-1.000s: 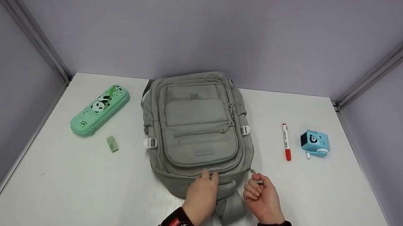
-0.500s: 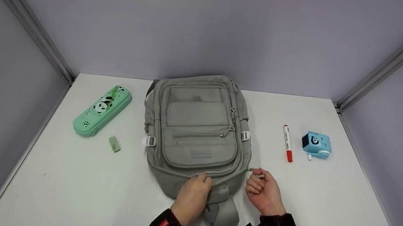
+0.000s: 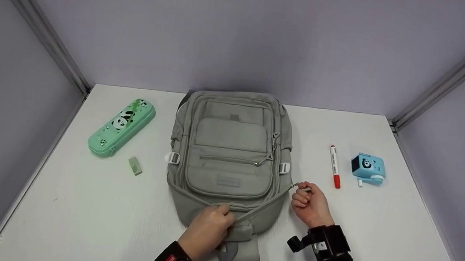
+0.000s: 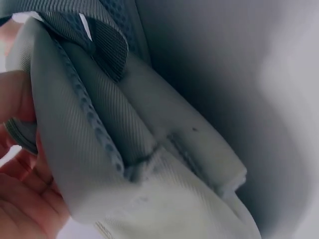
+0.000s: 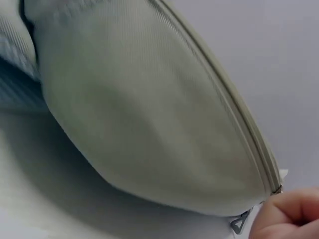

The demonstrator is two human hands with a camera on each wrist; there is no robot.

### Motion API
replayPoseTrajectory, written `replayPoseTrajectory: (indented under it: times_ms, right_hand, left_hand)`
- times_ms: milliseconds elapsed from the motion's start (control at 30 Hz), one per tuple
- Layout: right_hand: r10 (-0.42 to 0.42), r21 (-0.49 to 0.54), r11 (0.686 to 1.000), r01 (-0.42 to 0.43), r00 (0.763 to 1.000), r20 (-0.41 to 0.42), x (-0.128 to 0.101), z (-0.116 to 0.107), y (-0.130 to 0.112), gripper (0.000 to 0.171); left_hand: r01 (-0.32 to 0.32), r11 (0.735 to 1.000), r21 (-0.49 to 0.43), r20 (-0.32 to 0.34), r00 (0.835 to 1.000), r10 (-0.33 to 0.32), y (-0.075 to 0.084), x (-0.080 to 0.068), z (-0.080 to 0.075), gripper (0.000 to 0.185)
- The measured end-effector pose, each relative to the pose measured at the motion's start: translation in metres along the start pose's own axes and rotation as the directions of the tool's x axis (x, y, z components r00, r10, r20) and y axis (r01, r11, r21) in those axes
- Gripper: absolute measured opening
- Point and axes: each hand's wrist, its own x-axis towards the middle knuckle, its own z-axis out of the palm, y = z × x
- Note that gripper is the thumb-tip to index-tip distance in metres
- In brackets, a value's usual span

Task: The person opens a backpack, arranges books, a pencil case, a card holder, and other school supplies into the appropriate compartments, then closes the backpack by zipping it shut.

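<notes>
A grey backpack [image 3: 230, 159] is laid flat in the middle of a white table [image 3: 67, 209], with its front pockets facing up and its top end towards the person. The near edge of the backpack is gripped by the left hand [image 3: 207, 233], whose fingers are curled around the fabric beside the top handle [image 3: 240, 252]; in the left wrist view the same fabric fold [image 4: 99, 144] is seen pressed between thumb and fingers. A zipper pull [image 3: 297, 186] at the right side of the backpack is pinched by the right hand [image 3: 311, 205], whose fingers are closed into a loose fist around it. In the right wrist view the zipper line [image 5: 224, 104] is seen running along the edge of the bag down to the fingers [image 5: 289, 214], and it looks closed there. On the left part of the table a green pencil case [image 3: 122, 127] with a panda picture is placed, and a small green eraser [image 3: 135, 166] lies just beside it. On the right, a red marker [image 3: 334, 166] and a blue sharpener [image 3: 368, 168] are placed near each other, well apart from the backpack.
</notes>
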Motion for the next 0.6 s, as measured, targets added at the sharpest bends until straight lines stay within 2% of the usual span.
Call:
replayPoseTrajectory:
  times_ms: [367,467,600]
  right_hand:
    - [0.047,-0.119,0.991,-0.053,0.998,-0.046,0.042,0.012,-0.028,0.042]
    - [0.06,-0.168,0.984,-0.066,0.997,-0.042,0.052,0.013,-0.033,0.043]
    - [0.019,-0.265,0.964,-0.027,0.999,-0.032,0.061,0.014,-0.034,0.041]
  left_hand:
    - [-0.07,0.995,-0.075,0.05,0.996,0.074,-0.022,-0.012,-0.009,0.02]
    - [-0.069,0.992,-0.11,0.068,0.995,0.076,-0.025,-0.015,-0.011,0.02]
    - [-0.047,0.99,-0.135,0.09,0.994,0.06,-0.028,-0.016,-0.011,0.021]
